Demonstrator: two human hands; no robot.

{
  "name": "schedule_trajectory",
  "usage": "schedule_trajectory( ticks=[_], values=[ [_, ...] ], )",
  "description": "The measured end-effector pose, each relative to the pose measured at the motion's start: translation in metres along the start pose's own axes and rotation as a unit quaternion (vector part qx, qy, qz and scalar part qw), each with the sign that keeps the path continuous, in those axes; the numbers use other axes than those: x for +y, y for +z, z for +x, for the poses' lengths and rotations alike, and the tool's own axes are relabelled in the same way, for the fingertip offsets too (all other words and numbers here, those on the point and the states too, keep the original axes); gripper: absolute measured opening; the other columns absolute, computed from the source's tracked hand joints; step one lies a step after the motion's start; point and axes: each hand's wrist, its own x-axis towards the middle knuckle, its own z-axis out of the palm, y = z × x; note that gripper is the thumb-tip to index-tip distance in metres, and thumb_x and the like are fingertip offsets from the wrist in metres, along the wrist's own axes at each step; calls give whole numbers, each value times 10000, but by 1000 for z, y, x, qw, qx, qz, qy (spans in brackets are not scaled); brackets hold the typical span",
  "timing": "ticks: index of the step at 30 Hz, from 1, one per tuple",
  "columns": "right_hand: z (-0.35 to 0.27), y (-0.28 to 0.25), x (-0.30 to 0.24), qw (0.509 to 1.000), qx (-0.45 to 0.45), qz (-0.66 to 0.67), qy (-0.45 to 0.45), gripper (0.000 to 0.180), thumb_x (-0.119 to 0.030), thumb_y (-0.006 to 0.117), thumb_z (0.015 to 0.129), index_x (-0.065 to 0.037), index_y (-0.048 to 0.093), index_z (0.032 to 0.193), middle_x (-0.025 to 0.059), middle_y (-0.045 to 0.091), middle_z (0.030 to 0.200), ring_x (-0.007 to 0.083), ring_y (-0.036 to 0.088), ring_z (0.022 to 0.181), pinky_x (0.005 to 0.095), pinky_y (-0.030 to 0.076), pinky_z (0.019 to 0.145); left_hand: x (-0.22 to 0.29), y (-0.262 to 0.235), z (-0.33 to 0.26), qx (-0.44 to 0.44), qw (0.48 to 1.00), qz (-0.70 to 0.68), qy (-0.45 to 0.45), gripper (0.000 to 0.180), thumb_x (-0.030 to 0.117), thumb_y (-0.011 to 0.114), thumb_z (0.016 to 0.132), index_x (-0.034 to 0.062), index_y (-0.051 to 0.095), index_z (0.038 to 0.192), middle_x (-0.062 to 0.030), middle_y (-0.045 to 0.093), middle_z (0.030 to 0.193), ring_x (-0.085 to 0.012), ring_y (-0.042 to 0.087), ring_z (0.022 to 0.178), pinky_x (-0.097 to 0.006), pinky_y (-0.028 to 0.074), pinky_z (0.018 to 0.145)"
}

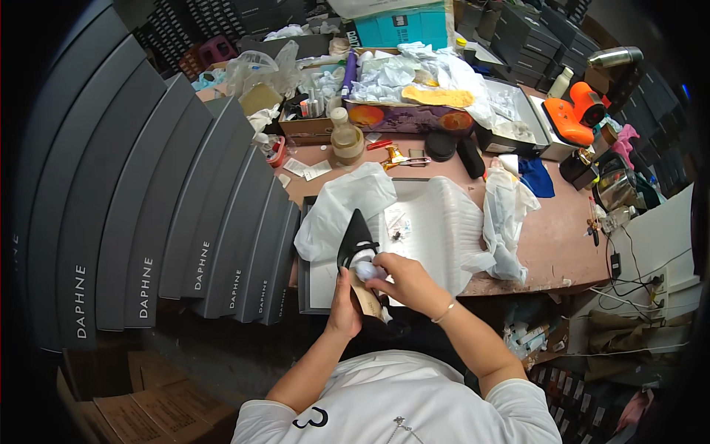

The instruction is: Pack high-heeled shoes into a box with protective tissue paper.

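Observation:
My left hand (pixel 344 311) is closed around the side of a black pointed-toe shoe (pixel 356 231), toe pointing away from me. A tan insole shows inside it, and a dark strap crosses it. My right hand (pixel 410 283) pinches a wad of pale crumpled paper (pixel 367 271) at the shoe's opening. Below both hands lies an open shoebox (pixel 304 285) with a dark rim and white lining. White tissue paper (pixel 344 203) spreads over its left part. Translucent ribbed foam wrap (pixel 451 229) covers its right side. The shoe's heel end is partly hidden by my hands.
Tall stacks of dark grey shoeboxes (pixel 159 200) crowd the left. Behind the open box stand a glue bottle (pixel 345 137), a purple carton (pixel 403 118) heaped with paper, and a black brush (pixel 470 158). An orange tool (pixel 573 118) and cables (pixel 629 274) are at right.

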Motion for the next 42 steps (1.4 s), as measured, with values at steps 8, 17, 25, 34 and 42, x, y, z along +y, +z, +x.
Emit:
schedule_trajectory(
  ticks=[8, 17, 25, 34, 42],
  values=[
    [-6, 31, 21, 984, 68, -144, -74, 261, -167, 722, 740, -53, 579, 927, 95, 576, 935, 305, 582, 856, 412, 485, 769, -22, -14, -5, 36, 990, 135, 0, 464, 473, 359, 999, 56, 505, 1141, -67, 589, 900, -151, 628, 722, -299, 539, 644],
    [7, 19, 13, 991, 92, 78, 55, 865, -134, 803, 666, -56, 375, 1413, 209, 546, 1214, 338, 567, 1084, 349, 448, 924, -26, 18, -21, 5, 990, 141, 15, 507, 532, 352, 977, 63, 425, 1156, -85, 555, 880, -142, 596, 703, -279, 536, 615],
    [22, -17, -10, 946, 51, 309, 85, 820, -109, 756, 762, -62, 307, 1447, 153, 475, 1345, 235, 512, 1173, 358, 445, 936, 17, 3, 14, -27, 984, -146, -100, 474, 488, 419, 975, 49, 533, 1114, -49, 583, 804, -142, 563, 690, -249, 470, 590],
    [-50, 2, -47, 956, -55, 274, 84, 385, -107, 729, 809, -21, 600, 1162, 71, 666, 1054, 133, 633, 795, 259, 510, 730, -5, -28, 33, -268, 840, -430, -196, 499, 157, 316, 1020, 28, 164, 1477, -201, 523, 1063, -196, 556, 671, -308, 493, 550],
    [-51, 7, -54, 972, -39, 234, -8, 348, -75, 708, 815, 10, 596, 1134, 102, 655, 1057, 142, 622, 685, 265, 520, 651, -9, -17, 27, -331, 778, -465, -263, 533, 232, 291, 1029, 25, 106, 1484, -206, 504, 1027, -202, 562, 662, -329, 467, 531]
  ],
)
